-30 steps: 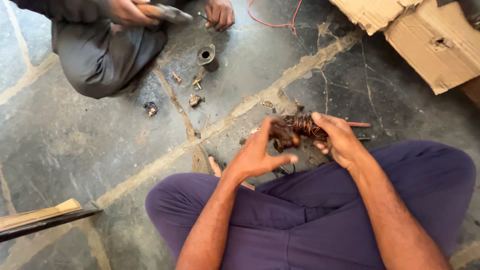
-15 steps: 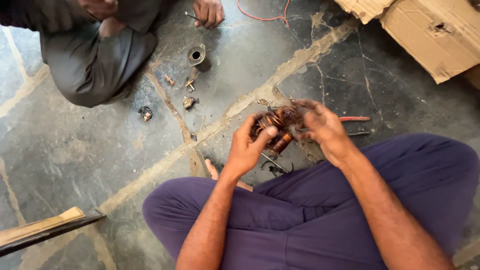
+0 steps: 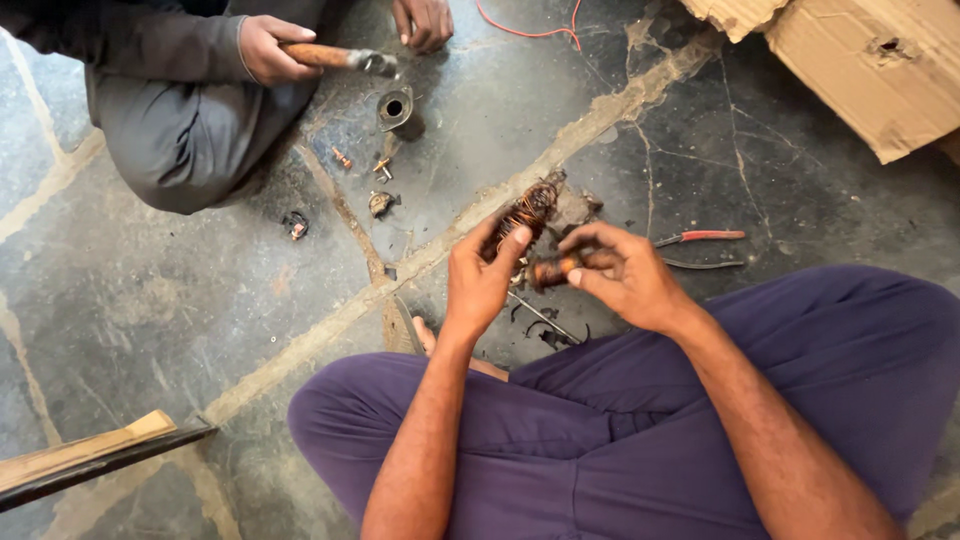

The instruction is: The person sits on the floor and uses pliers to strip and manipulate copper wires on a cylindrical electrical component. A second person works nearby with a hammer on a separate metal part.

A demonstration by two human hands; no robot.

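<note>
Cracked grey stone floor (image 3: 180, 290), cardboard box (image 3: 880, 70) at one corner; we sit cross-legged, left hand (image 3: 483, 280) closed around copper coil (image 3: 525, 212), right hand (image 3: 625, 275) pinching its shaft end (image 3: 552, 272).

Shiny copper wire coil (image 3: 527, 212), dull rusty metal cylinder (image 3: 395, 107), worn wooden hammer handle (image 3: 312, 55), rough matt stone floor (image 3: 150, 300), torn brown cardboard box (image 3: 880, 70), red plastic-handled pliers (image 3: 700, 238), soft purple cloth trousers (image 3: 600, 430)

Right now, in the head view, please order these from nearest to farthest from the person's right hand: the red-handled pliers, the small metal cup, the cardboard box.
From the right hand:
1. Red-handled pliers, on the floor just beyond it.
2. Small metal cup, far across, near the co-worker.
3. Cardboard box, at the top corner.
</note>
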